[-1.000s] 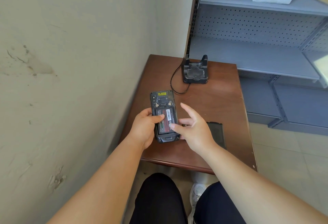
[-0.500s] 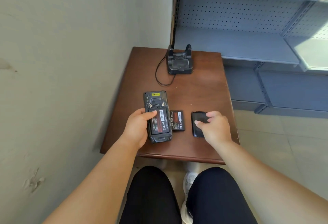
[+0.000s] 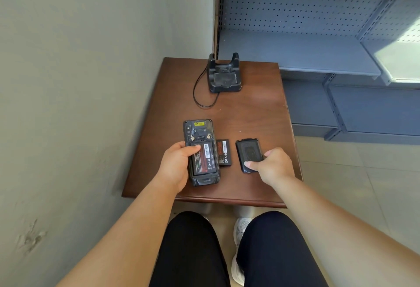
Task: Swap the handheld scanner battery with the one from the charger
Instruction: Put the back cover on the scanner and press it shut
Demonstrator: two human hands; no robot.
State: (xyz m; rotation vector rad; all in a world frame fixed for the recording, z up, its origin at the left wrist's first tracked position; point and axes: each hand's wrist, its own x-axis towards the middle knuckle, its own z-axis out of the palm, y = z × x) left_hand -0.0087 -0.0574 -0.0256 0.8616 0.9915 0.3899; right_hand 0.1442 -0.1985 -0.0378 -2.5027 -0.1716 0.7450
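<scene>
Nearest the camera, two bare forearms reach out over dark-trousered knees to a small brown desk [image 3: 250, 116] set against a wall. On the near part of the desk, the left hand [image 3: 175, 166] holds the handheld scanner [image 3: 201, 152] face down, fingers wrapped around its left edge and thumb pressed on the battery [image 3: 203, 158] sitting in the open back compartment. Just beside the scanner on its right, a second battery [image 3: 223, 152] lies flat, label up. Right of that, the right hand [image 3: 272, 164] pinches the near end of the black back cover [image 3: 248, 153], thumb on top; whether the cover is lifted or resting on the desk cannot be told. At the far edge stands the charger cradle [image 3: 225, 75], empty, its cable [image 3: 200, 95] looping forward.

Likely next is fitting the cover. If the battery is not fully seated, the cover may refuse to latch or snap on crooked. With the two batteries so alike and so close, they could be confused. A shaky pinch could drop the cover off the desk's near right edge.
</scene>
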